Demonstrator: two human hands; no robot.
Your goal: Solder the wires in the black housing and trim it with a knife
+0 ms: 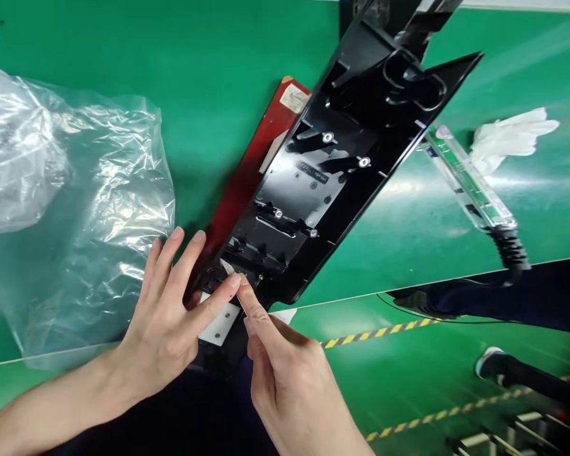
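Observation:
A long black plastic housing (361, 209), ribbed inside and with several metal-ringed screw posts, lies slantwise across a red board (247, 161). My left hand (171, 316) is spread at the housing's near end, its thumb reaching to a small pointed blade. My right hand (289, 367) is closed around this thin knife blade (227, 266), index finger stretched along it; its handle is hidden in the fist. The blade's tip touches or hovers just over the black plastic; I cannot tell which. A white plate (218, 322) with small screws sits below the left thumb.
Clear plastic bags (118, 171) lie left on the green table (247, 38). To the right are a transparent-bodied tool (470, 180) with a black cable and a white glove (508, 136). Another person's legs and a shoe (491, 364) show beyond the table edge.

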